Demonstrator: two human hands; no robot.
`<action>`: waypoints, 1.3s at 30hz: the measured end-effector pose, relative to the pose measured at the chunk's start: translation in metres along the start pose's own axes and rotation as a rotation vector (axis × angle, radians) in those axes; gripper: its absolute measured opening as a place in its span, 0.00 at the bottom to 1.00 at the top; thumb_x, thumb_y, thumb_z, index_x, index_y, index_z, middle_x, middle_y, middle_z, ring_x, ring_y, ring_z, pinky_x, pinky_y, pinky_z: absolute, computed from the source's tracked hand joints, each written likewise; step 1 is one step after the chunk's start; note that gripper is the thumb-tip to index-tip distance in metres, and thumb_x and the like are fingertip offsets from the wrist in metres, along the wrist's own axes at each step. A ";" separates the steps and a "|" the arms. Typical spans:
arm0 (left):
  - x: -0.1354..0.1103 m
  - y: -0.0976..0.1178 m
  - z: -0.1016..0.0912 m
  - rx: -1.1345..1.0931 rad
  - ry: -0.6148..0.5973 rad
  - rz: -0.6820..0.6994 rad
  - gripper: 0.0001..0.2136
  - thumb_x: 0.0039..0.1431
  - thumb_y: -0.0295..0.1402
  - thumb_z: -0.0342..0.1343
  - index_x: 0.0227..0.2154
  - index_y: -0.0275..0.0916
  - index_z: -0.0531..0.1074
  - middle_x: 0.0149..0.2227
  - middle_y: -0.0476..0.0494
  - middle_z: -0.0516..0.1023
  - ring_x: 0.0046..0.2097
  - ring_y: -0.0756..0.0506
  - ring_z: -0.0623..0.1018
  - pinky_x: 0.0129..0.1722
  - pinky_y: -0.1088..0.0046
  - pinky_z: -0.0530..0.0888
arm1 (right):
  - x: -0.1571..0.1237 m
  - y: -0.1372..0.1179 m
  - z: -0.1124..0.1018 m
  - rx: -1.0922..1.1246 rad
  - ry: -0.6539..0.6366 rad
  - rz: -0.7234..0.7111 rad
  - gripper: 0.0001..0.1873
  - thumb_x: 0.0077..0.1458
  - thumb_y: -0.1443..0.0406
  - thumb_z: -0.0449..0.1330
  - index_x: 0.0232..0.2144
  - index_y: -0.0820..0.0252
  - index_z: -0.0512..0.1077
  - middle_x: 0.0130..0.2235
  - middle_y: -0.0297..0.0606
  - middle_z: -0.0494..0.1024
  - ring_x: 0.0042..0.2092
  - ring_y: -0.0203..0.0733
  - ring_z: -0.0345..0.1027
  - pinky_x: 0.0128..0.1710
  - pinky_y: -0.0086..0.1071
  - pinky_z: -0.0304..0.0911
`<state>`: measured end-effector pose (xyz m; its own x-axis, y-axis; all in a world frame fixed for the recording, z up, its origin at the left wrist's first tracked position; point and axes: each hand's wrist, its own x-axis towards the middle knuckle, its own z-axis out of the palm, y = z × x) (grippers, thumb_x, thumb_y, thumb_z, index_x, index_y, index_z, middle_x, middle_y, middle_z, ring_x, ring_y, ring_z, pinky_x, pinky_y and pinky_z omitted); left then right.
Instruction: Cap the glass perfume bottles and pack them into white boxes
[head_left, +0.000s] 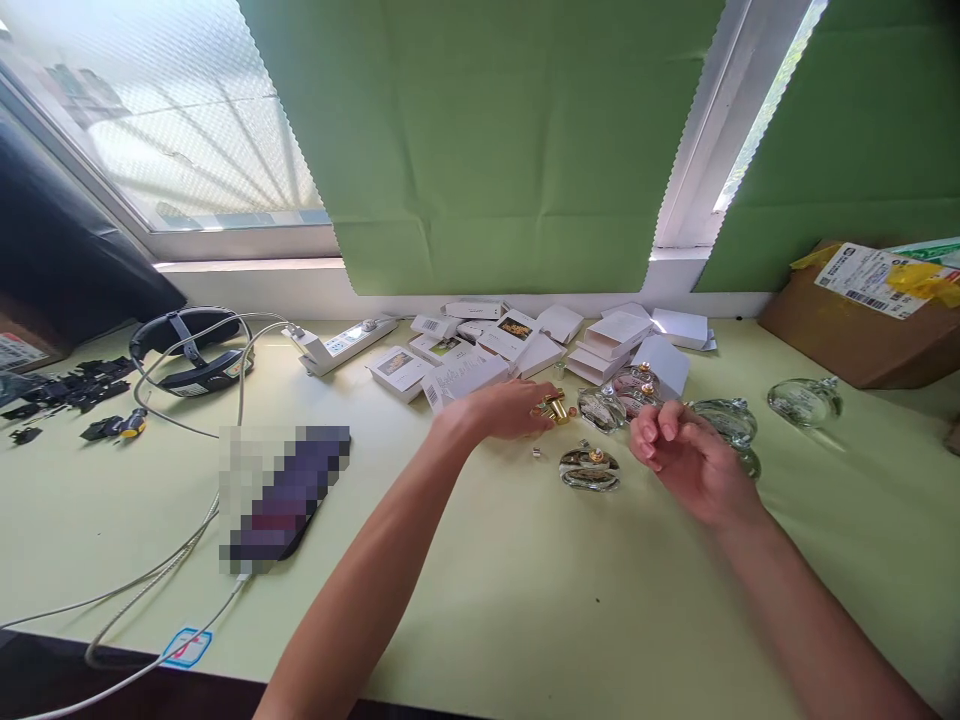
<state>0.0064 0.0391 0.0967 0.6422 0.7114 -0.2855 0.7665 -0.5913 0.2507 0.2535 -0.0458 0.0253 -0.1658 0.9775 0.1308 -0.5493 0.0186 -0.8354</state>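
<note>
My left hand point(510, 408) reaches to a small group of shiny gold caps point(556, 408); its fingertips close around one at the group's left side, partly hidden by the hand. My right hand point(686, 455) hovers over the table with loosely curled, parted fingers, and nothing shows in it. Between and below the hands stands a round, flattened glass bottle point(590, 470) with a gold neck piece. Two similar bottles, one clear point(601, 408) and one pinkish point(636, 388), are just behind. A tiny metallic ring point(536, 453) lies near my left hand.
More glass bottles point(805, 402) stand to the right, some partly behind my right hand. White boxes point(469, 378) are heaped along the wall. A power strip point(345, 345), a phone point(289, 495) with cables, a headset point(195, 352) and black parts point(71, 388) occupy the left. A cardboard carton point(862, 320) sits far right.
</note>
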 end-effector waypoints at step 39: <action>-0.003 -0.066 -0.006 0.007 0.442 -0.457 0.29 0.61 0.29 0.45 0.65 0.41 0.50 0.62 0.32 0.66 0.62 0.34 0.66 0.57 0.53 0.66 | 0.151 -0.079 -0.078 -1.555 0.503 0.545 0.24 0.63 0.57 0.59 0.58 0.60 0.66 0.58 0.48 0.69 0.53 0.48 0.69 0.48 0.45 0.69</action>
<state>-0.0466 0.0786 0.0868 0.1868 0.9813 0.0468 0.9633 -0.1923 0.1875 0.3357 0.1167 0.0697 0.3698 0.8991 -0.2342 0.7753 -0.4376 -0.4554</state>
